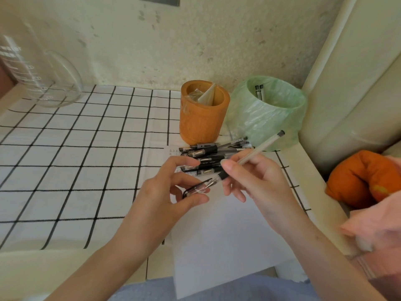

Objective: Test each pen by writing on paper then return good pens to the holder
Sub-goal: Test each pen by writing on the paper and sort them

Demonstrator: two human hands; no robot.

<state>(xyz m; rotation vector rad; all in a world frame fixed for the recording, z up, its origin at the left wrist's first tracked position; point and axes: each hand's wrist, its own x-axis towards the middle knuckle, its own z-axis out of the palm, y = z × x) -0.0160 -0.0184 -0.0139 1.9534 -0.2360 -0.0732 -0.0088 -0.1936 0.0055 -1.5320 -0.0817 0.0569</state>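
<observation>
We see 2 containers at the back of the worktop (32,263). The orange holder (204,122) stands upright and contains only crumpled clear wrapping. Just beside it, on its right, a green-lined bin (267,122) contains 2 dark sticks (259,92) leaning against its far wall; we cannot tell whether they are pens or refills. In front of the holder a heap of pens (212,153) lies on the checked cloth (76,148), their long axes running roughly left to right.

The right hand (256,181) pinches 1 pen (262,146) between thumb and index finger just above its black grip; the other fingers are loosely curled beneath. The left hand (165,192) pinches the clear cap (193,191) between thumb and fingers, the index finger raised apart.

The pen is held in the air above the white sheet of paper (227,235), near the heap. Its long axis runs diagonally: the tip points down and left, meeting the mouth of the cap, and the rear end points up and right towards the bin. A glass beaker (43,79) stands at far left.
</observation>
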